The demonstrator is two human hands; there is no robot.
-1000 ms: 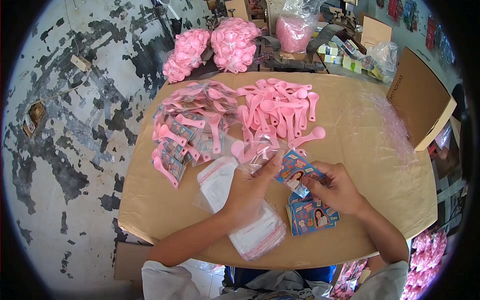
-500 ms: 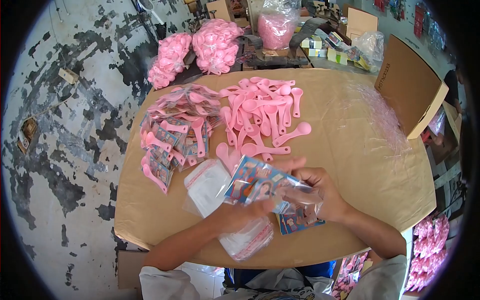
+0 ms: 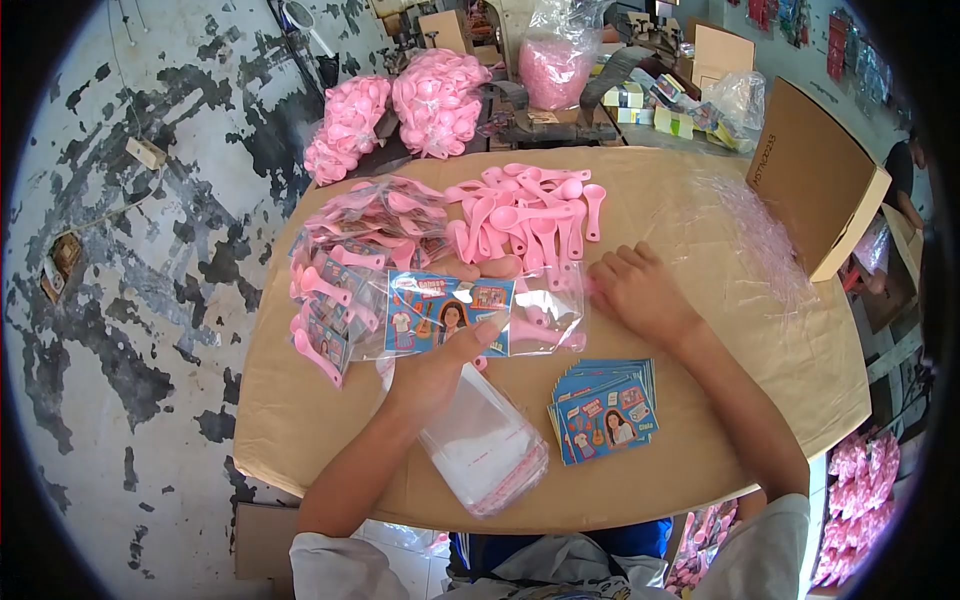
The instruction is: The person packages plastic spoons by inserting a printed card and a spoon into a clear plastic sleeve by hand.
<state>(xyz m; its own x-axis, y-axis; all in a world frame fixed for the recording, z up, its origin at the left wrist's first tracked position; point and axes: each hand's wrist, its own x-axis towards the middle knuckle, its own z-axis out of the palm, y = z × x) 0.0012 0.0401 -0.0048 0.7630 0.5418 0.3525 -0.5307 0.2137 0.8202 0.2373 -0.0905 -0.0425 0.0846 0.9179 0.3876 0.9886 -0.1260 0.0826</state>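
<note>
Blue card [image 3: 437, 310], left hand [image 3: 440, 370] pinching it, right hand [image 3: 640, 295] curled

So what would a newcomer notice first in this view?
Probably the heap of pink spoons, bright against the brown table toward its far side. Next, perhaps, the blue card in a clear bag, held in the left hand on the near side of that heap. The wall at the picture's left also stands out, blotched with dark patches.
</note>
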